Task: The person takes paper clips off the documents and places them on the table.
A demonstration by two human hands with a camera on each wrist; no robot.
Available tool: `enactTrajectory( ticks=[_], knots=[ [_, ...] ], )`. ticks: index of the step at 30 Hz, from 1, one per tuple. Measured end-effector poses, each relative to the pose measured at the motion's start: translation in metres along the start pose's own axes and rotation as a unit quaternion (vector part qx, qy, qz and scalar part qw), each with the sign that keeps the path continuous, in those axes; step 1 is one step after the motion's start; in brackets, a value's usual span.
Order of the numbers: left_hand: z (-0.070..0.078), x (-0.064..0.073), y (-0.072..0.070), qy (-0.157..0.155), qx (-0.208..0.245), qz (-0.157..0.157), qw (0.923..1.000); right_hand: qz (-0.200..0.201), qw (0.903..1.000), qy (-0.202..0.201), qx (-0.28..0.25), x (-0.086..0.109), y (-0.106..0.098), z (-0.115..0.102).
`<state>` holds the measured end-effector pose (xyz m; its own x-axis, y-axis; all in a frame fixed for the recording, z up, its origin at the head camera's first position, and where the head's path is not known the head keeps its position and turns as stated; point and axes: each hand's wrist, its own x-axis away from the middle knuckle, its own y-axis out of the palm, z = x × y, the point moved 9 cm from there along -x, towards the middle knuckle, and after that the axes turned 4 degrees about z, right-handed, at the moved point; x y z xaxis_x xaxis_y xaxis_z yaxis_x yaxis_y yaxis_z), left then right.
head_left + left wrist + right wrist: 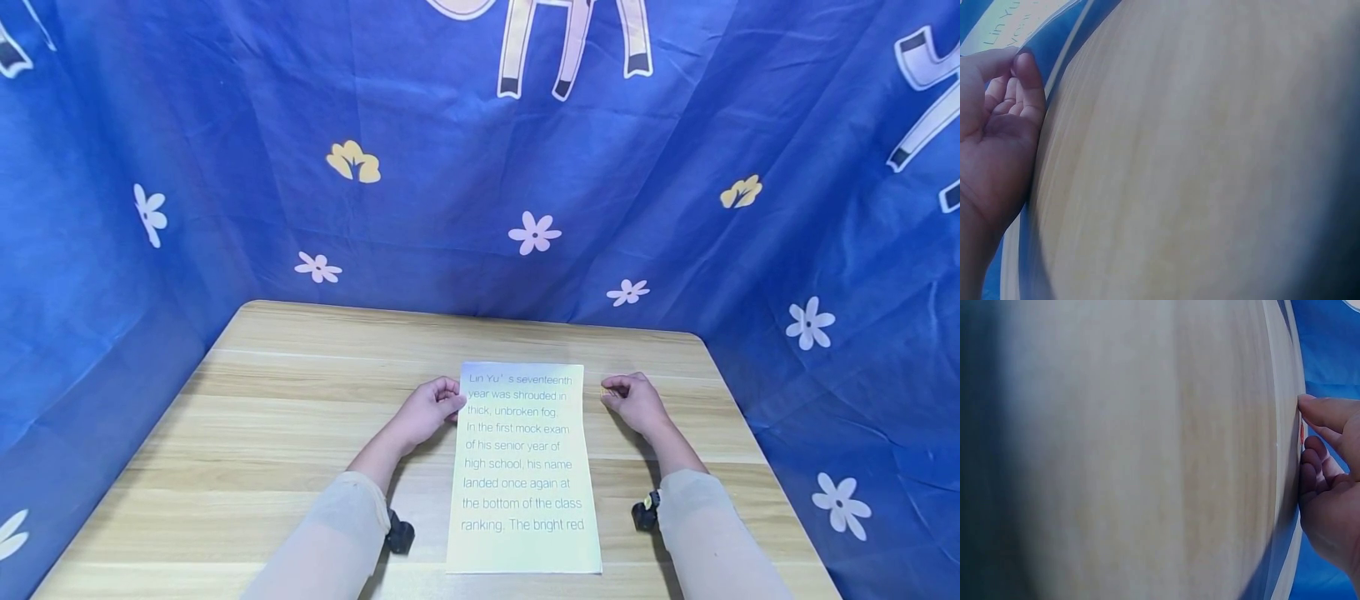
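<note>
A tall sheet of paper (525, 554) with large printed English text lies on the wooden table in front of me. My left hand (431, 411) pinches its upper left edge between thumb and fingers; the left wrist view also shows this hand (1007, 131) at the printed sheet (1019, 26). Right of the paper, apart from it, my right hand (636, 402) is low over the table. Its thumb and finger are around a small orange-yellow piece (606, 390), mostly hidden. In the right wrist view only a reddish sliver (1302, 434) of it shows beside the fingers, too little to tell its kind.
The light wooden table (300, 417) has rounded far corners. A blue curtain (435, 225) with white flowers and animal figures hangs behind it and on both sides. A dark wrist camera (400, 533) sits under the left sleeve, another (645, 512) by the right.
</note>
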<state>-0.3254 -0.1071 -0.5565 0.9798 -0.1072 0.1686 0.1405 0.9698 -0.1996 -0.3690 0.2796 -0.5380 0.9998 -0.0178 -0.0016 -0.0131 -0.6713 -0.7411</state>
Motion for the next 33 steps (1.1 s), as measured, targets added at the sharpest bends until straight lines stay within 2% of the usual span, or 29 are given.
enactTrajectory(
  ticks=[5,10,17,24,27,31,33],
  knots=[
    [0.0,0.001,0.0,0.001,0.001,-0.001,1.0,-0.004,1.0,0.001,-0.008,-0.001,0.001,0.001],
    [0.001,0.001,-0.001,0.004,-0.006,0.001,1.0,0.001,0.9979,0.017,-0.063,-0.003,-0.002,0.006],
    [0.007,0.004,0.002,0.018,-0.036,0.018,0.999,0.033,0.9865,0.07,-0.144,-0.003,-0.012,0.012],
    [0.014,0.008,0.002,0.021,-0.073,0.042,0.9962,0.042,0.9778,0.084,-0.187,0.002,-0.021,-0.003],
    [0.019,0.011,-0.004,0.027,-0.125,0.061,0.99,0.045,0.9764,0.074,-0.198,0.005,-0.025,-0.016],
    [0.027,0.013,-0.012,0.04,-0.2,0.081,0.9756,0.053,0.9749,0.052,-0.21,0.01,-0.027,-0.033],
    [0.029,0.012,-0.015,0.042,-0.223,0.087,0.97,0.057,0.9738,0.042,-0.216,0.013,-0.027,-0.04]
  ],
)
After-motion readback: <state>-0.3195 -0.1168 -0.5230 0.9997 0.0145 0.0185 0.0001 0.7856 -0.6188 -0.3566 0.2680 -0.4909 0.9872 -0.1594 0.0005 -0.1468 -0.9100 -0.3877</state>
